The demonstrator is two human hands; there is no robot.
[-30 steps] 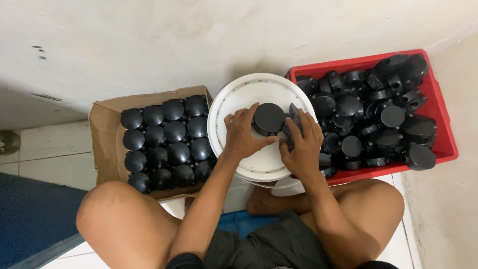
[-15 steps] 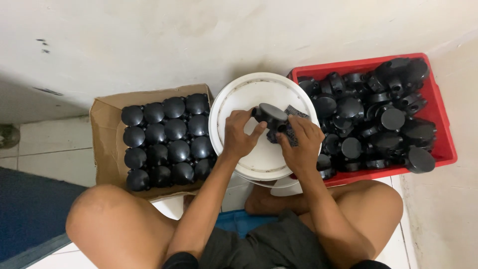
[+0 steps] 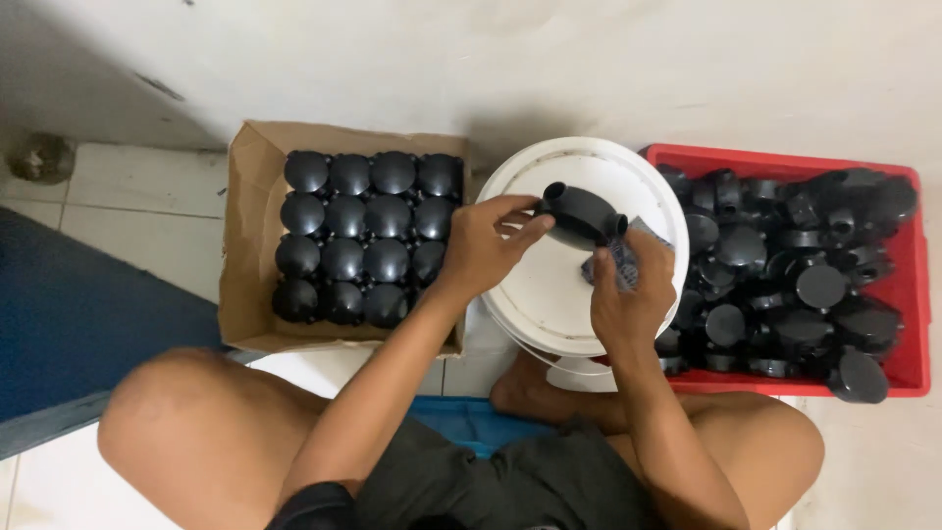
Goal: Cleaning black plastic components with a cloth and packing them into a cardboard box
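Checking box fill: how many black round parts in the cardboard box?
12 visible: black round parts in the cardboard box, three rows of four, filling it. Any layer underneath is hidden.

The left hand has lifted the black fitting by its end, turning it on its side. The right hand has dropped lower, now gripping a small dark piece beneath it.

A bucket is flanked by a box of stacked parts leftward and a crate of loose parts rightward.

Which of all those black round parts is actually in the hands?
The black part over the white bucket lid, held by the left hand. The others sit in the cardboard box and red crate.
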